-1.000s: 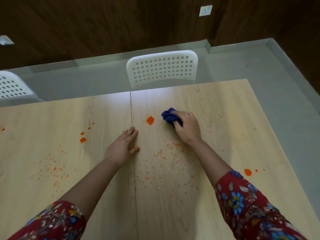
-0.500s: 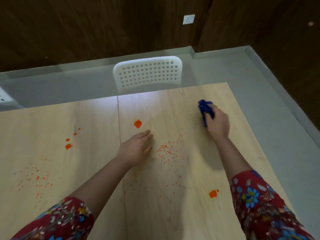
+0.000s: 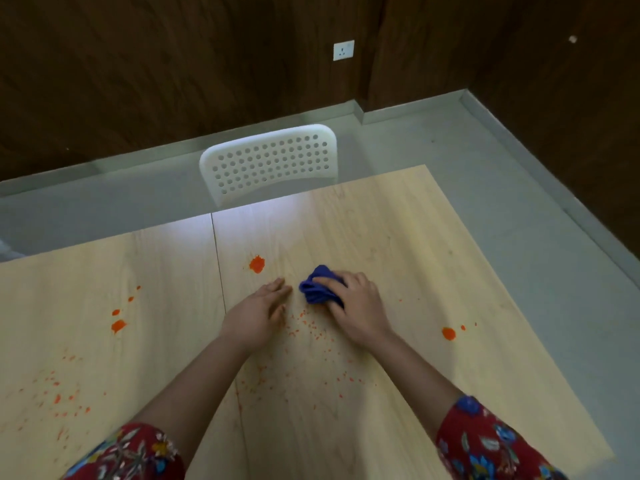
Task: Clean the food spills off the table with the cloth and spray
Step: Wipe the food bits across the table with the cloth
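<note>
A crumpled blue cloth (image 3: pixel 317 289) lies on the light wooden table (image 3: pixel 398 244), gripped by my right hand (image 3: pixel 356 306), which presses it down near the table's middle. My left hand (image 3: pixel 258 311) rests flat on the wood just left of the cloth, fingers straight. An orange blob (image 3: pixel 257 264) sits a little beyond my left hand. Fine orange crumbs (image 3: pixel 311 330) are scattered below both hands. More orange blobs lie at the left (image 3: pixel 118 325) and at the right (image 3: pixel 449 333). No spray bottle is in view.
A white perforated chair (image 3: pixel 270 161) stands at the table's far edge. A seam (image 3: pixel 218 258) runs between two tabletops. Orange specks (image 3: pixel 59 396) dot the left tabletop. Grey floor lies beyond the right table edge, with dark wood walls behind.
My right hand has swept the cloth from the far right of the table back to the middle, beside my left hand. The left hand has stayed flat on the table.
</note>
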